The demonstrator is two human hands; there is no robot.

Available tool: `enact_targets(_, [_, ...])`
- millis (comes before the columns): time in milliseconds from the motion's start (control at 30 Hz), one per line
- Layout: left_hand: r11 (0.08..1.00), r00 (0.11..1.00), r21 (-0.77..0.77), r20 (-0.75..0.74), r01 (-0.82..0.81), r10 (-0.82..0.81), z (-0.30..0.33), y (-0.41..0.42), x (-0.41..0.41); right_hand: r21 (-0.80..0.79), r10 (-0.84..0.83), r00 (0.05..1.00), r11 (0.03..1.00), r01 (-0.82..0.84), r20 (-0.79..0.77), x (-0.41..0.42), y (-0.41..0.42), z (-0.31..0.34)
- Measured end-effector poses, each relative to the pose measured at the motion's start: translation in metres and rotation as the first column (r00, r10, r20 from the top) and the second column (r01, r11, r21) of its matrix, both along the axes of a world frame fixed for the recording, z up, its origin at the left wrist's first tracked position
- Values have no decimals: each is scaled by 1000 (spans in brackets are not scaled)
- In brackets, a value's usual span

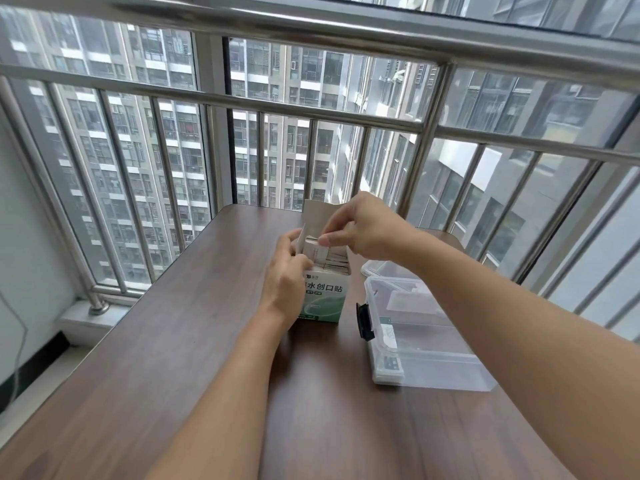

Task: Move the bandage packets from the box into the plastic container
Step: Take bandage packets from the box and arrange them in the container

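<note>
- Box: white and green carton, upright near the far middle of the wooden table, top flap raised toward the window railing. All places below are given relative to this box.
- Bandage packets: a row of thin packets standing on edge inside the open top, filling it from the near wall to the far wall.
- Left hand: grips the left wall of the box at its upper edge, fingers curled round the corner and the side flap.
- Right hand: above the box opening, thumb and fingers pinching the top edge of the nearest packets at the front of the row.
- Plastic container: clear, open-topped, just right of the box with a narrow strip of bare table between them; a black latch sits on the wall facing the box. Its near edge reaches closer to the camera than the box.
- Clear lid: behind the container, right of the box's far corner, partly hidden by the right forearm.
- Open tabletop extends left of and in front of the box; the table's far edge lies just behind the flap.
</note>
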State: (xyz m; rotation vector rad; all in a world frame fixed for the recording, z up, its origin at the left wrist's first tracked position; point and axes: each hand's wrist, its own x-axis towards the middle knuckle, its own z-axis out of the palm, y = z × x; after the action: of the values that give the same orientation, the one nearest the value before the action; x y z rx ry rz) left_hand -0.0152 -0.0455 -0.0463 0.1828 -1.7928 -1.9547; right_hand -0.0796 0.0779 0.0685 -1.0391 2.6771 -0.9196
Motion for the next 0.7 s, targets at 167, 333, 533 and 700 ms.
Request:
enact_targets(167, [1000, 1000, 4, 22, -2, 2, 0, -1, 0, 20, -12, 994, 1000, 10, 113, 2, 2, 2])
enact_targets(333, [1000, 1000, -24, 7, 4, -4, 2, 2, 3, 145, -23, 992, 989, 6, 122, -1, -2, 8])
enact_targets(533, [999, 1000, -52, 14, 1, 0, 4, 1, 5, 292, 44, 998, 956, -28, -49, 4, -19, 9])
enact_targets(700, [993, 996, -89, 25, -83, 86, 6, 4, 7, 336, 67, 989, 942, -20, -128, 2, -28, 9])
